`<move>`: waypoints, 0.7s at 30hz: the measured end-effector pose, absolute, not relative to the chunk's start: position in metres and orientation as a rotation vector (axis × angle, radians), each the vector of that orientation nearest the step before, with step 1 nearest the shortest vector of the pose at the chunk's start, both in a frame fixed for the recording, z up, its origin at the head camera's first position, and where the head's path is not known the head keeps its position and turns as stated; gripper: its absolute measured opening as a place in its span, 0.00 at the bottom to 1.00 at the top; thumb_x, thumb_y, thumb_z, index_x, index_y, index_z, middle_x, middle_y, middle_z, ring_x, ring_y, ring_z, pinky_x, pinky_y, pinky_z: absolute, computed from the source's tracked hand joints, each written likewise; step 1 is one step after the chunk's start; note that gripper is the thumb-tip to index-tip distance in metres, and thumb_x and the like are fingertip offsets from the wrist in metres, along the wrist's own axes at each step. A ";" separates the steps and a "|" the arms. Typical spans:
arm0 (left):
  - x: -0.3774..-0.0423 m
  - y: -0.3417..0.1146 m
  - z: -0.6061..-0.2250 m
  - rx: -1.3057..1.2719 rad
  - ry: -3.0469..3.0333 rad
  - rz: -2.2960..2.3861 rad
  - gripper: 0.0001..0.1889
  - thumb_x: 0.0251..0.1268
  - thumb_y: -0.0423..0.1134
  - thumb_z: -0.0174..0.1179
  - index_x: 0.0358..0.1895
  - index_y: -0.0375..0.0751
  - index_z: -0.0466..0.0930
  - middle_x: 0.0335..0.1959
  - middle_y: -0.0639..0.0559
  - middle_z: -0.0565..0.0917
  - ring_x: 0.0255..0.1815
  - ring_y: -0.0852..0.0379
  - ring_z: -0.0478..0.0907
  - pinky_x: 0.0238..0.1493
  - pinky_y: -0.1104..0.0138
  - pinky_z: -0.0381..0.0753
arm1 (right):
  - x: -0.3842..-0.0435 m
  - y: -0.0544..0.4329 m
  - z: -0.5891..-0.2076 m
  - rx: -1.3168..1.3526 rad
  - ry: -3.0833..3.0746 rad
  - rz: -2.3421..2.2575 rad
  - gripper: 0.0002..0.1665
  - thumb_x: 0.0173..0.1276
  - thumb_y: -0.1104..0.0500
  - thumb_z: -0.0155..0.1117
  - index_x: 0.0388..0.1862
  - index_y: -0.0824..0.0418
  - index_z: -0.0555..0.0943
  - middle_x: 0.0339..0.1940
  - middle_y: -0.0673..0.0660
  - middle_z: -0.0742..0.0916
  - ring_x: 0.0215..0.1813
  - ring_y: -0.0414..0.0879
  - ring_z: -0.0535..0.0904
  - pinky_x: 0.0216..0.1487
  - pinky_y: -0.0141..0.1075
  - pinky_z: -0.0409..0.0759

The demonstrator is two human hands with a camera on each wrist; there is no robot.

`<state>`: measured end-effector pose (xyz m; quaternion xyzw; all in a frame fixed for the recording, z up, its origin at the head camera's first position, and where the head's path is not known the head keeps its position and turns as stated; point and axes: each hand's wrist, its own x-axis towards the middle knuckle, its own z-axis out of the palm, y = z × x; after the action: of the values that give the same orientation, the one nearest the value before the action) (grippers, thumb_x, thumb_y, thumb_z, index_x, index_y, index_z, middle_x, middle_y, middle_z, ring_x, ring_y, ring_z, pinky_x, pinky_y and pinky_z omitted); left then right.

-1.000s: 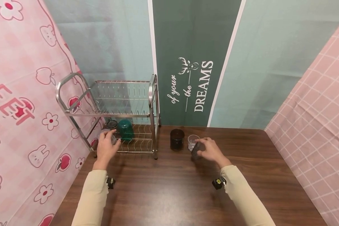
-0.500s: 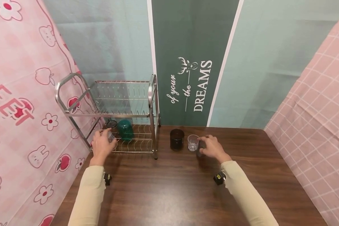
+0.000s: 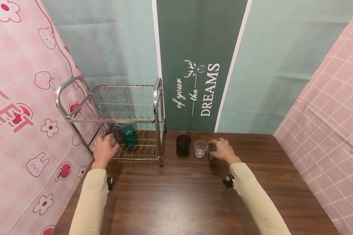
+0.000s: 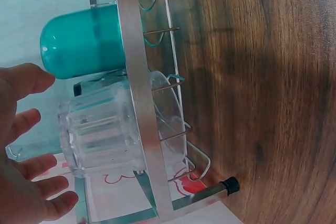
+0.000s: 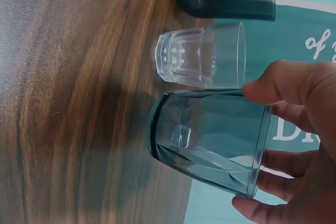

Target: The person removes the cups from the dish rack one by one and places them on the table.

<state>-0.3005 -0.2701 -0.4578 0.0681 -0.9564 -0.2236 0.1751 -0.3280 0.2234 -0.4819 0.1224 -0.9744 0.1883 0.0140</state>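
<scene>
On the lower tier of the metal rack (image 3: 111, 121), a clear ribbed glass (image 4: 102, 129) stands upside down. My left hand (image 3: 103, 150) is beside its base, fingers spread and apart from it in the left wrist view. A teal cup (image 3: 130, 135), also bottom up, stands to its right. My right hand (image 3: 222, 149) holds a grey-tinted glass (image 5: 210, 135) upright by the rim, thumb on one side and fingers on the other. Just left of that glass, a small clear glass (image 3: 200, 150) stands upright on the table.
A dark mug (image 3: 183, 145) stands on the table between the rack and the small clear glass. Behind the left hand, a dark-rimmed cup (image 3: 114, 130) sits on the rack. Printed curtains (image 3: 285, 65) hang around the wooden table (image 3: 176, 195).
My right hand has moved right with the grey-tinted glass, opening a gap from the small clear glass. My left hand has drawn back leftward from the clear ribbed glass.
</scene>
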 end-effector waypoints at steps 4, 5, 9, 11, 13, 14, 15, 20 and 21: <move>-0.304 -0.273 -0.459 0.204 -2.729 -0.638 0.30 0.53 0.40 0.61 0.60 0.34 0.68 0.54 0.26 0.60 0.54 0.29 0.58 0.46 0.40 0.59 | -0.334 0.227 -0.484 0.348 -3.052 0.587 0.29 0.52 0.60 0.68 0.56 0.61 0.77 0.58 0.73 0.71 0.56 0.69 0.65 0.43 0.60 0.71; -0.305 -0.273 -0.459 0.206 -2.734 -0.637 0.30 0.54 0.40 0.61 0.61 0.34 0.67 0.54 0.26 0.60 0.54 0.29 0.58 0.46 0.40 0.59 | -0.335 0.227 -0.484 0.346 -3.055 0.585 0.29 0.53 0.60 0.68 0.56 0.61 0.77 0.58 0.73 0.71 0.56 0.70 0.65 0.43 0.60 0.71; -0.309 -0.276 -0.460 0.207 -2.747 -0.636 0.31 0.55 0.41 0.61 0.62 0.34 0.65 0.56 0.25 0.58 0.56 0.28 0.56 0.47 0.39 0.59 | -0.339 0.228 -0.486 0.333 -3.066 0.592 0.29 0.53 0.60 0.68 0.57 0.61 0.77 0.58 0.73 0.70 0.56 0.70 0.64 0.43 0.61 0.71; -0.311 -0.277 -0.461 0.208 -2.751 -0.644 0.32 0.55 0.41 0.61 0.63 0.34 0.64 0.57 0.24 0.57 0.55 0.27 0.56 0.47 0.39 0.59 | -0.340 0.228 -0.486 0.328 -3.074 0.584 0.29 0.52 0.60 0.68 0.57 0.61 0.77 0.58 0.73 0.70 0.56 0.70 0.64 0.42 0.61 0.71; -0.314 -0.278 -0.461 0.212 -2.755 -0.658 0.33 0.55 0.41 0.61 0.64 0.34 0.63 0.58 0.23 0.56 0.56 0.26 0.55 0.48 0.38 0.58 | -0.341 0.228 -0.486 0.317 -3.086 0.574 0.30 0.52 0.60 0.68 0.57 0.61 0.76 0.58 0.73 0.70 0.56 0.69 0.64 0.42 0.61 0.71; -0.314 -0.278 -0.462 0.216 -2.758 -0.665 0.33 0.55 0.41 0.61 0.64 0.34 0.62 0.59 0.23 0.55 0.57 0.26 0.55 0.48 0.38 0.58 | -0.342 0.228 -0.487 0.311 -3.091 0.568 0.30 0.52 0.60 0.68 0.57 0.61 0.76 0.58 0.73 0.70 0.56 0.69 0.64 0.42 0.61 0.71; -0.316 -0.278 -0.462 0.220 -2.763 -0.672 0.33 0.55 0.41 0.61 0.65 0.34 0.62 0.59 0.23 0.55 0.57 0.26 0.55 0.48 0.37 0.58 | -0.342 0.228 -0.487 0.302 -3.096 0.564 0.30 0.52 0.60 0.68 0.57 0.61 0.76 0.58 0.73 0.70 0.56 0.69 0.64 0.42 0.61 0.71; -0.320 -0.281 -0.465 0.246 -2.772 -0.718 0.35 0.56 0.42 0.61 0.66 0.36 0.60 0.61 0.23 0.53 0.59 0.26 0.53 0.49 0.36 0.60 | -0.345 0.227 -0.491 0.280 -3.105 0.573 0.31 0.52 0.60 0.69 0.58 0.61 0.76 0.58 0.73 0.70 0.56 0.69 0.64 0.44 0.61 0.70; -0.320 -0.281 -0.466 0.247 -2.770 -0.726 0.35 0.55 0.42 0.62 0.66 0.36 0.60 0.61 0.23 0.53 0.59 0.26 0.54 0.48 0.36 0.61 | -0.346 0.227 -0.492 0.277 -3.106 0.578 0.31 0.51 0.60 0.69 0.58 0.61 0.76 0.58 0.73 0.70 0.56 0.69 0.64 0.44 0.61 0.70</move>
<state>-0.3203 -0.2814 -0.4661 0.0853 -0.9551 -0.2505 0.1333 -0.3456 0.2269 -0.4918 0.0873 -0.9793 0.1821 -0.0150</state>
